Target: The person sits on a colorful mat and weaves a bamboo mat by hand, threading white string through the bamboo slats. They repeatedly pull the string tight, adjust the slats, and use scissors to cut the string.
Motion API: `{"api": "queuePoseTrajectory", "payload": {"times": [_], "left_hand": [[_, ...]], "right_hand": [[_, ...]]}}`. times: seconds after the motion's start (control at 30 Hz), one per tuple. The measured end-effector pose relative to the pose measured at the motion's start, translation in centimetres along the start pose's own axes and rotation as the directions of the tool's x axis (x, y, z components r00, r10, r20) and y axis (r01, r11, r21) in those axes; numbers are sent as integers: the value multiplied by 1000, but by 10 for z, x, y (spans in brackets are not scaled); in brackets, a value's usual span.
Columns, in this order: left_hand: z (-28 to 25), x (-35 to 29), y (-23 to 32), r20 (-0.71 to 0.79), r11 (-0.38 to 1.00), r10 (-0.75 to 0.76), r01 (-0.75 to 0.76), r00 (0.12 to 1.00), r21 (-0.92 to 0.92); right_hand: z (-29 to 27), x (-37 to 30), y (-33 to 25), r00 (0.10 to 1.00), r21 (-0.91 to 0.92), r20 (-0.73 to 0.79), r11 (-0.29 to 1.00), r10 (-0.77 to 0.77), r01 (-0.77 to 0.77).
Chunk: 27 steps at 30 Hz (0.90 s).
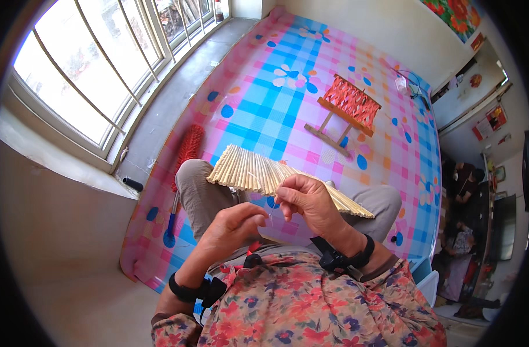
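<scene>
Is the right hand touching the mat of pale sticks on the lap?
Touching. The head view shows the right hand pressed against the stick mat, its fingers lying over the mat's near edge with no gap visible.

Stick mat (264,170): pale bare wood or bamboo slats, matt, ribbed. Small frame (342,113): unpainted wood, red woven cloth stretched on it. Bed cover (287,87): checked printed sheet, smooth, slight sheen. Brush (188,149): red bristly head, rough. Wrist straps (357,257): black, matt.
</scene>
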State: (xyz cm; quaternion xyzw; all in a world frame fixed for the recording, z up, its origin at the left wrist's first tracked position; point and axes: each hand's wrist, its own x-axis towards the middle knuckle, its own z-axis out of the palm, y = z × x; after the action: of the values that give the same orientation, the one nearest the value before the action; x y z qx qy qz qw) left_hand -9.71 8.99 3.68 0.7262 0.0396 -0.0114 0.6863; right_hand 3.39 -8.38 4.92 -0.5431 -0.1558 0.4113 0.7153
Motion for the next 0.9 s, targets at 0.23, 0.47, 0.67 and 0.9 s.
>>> {"api": "queuePoseTrajectory", "payload": {"times": [0.23,0.47,0.67,0.9], "left_hand": [[-6,-3,-15,-147,994,5,-21,989,-104],[-5,-6,-9,-138,987,-30,7,990,-162],[-4,-8,-14,-137,978,-15,-14,990,-206],[-4,-12,-16,-203,977,-30,-15,979,-214]], "right_hand": [[6,9,4,1000,64,-6,998,-17,18],[15,12,7,997,-67,-7,994,-83,82],[21,13,9,991,-203,32,970,-127,130],[25,14,11,991,-221,37,966,-130,135]]}}
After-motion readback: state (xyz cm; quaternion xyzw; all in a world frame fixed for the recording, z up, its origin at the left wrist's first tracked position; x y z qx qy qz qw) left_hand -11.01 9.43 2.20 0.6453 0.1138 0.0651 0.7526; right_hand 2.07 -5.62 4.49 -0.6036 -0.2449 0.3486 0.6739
